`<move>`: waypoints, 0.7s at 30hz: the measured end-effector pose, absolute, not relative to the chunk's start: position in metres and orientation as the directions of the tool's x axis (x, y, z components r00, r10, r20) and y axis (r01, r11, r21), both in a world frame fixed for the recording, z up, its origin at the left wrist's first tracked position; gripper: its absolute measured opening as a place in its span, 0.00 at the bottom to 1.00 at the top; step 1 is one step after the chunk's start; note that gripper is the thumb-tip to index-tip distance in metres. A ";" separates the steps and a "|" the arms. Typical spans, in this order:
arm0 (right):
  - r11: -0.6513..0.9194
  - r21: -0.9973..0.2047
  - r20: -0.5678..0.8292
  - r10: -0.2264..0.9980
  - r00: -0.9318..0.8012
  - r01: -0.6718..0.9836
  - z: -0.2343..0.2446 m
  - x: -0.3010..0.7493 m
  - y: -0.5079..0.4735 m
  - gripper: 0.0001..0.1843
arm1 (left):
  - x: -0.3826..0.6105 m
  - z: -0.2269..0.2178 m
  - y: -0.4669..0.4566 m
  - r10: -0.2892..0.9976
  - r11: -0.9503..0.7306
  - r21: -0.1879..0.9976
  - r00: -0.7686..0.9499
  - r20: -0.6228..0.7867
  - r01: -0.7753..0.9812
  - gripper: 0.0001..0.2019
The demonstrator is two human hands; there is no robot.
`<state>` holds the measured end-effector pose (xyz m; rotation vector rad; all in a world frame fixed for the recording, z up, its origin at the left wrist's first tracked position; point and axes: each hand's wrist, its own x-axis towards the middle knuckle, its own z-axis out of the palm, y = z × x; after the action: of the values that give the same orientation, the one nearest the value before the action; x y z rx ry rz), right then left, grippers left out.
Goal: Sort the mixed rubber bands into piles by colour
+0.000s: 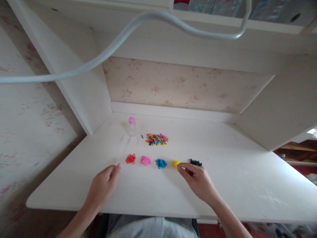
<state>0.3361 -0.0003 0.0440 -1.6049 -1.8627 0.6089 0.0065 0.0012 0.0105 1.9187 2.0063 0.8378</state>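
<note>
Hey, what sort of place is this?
Probably a room in a home, at a desk: a white desktop sits beneath a shelf, with floral wallpaper behind it.

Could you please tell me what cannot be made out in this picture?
All in the head view:
Left hand: whether its grip holds anything, hidden by its curled fingers.
Yellow pile: partly covered by the right hand.
Black pile: near edge, hidden behind the right hand.
Mixed pile: single pieces, too small to count.
Shelf items: cut off by the top edge.
</note>
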 end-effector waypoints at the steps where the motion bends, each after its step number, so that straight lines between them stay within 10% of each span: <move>1: 0.196 -0.648 0.156 0.980 -0.124 0.736 0.052 0.332 0.008 0.20 | 0.001 0.008 0.001 0.974 -0.001 0.599 -0.136 0.183 0.801 0.21; 9: 0.194 -0.223 -0.027 0.978 -0.205 0.955 0.063 0.283 0.097 0.20 | -0.009 0.006 0.003 0.977 0.067 0.768 -0.198 0.079 0.637 0.21; 21: 0.159 -0.045 -0.120 0.979 -0.163 0.986 0.038 0.242 0.148 0.19 | -0.017 0.000 0.006 0.980 0.019 0.775 -0.167 0.111 0.631 0.22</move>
<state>0.2419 0.1481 0.0384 -2.0705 -2.4379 0.1796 -0.0174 0.0063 0.0003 1.6394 1.8397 0.9918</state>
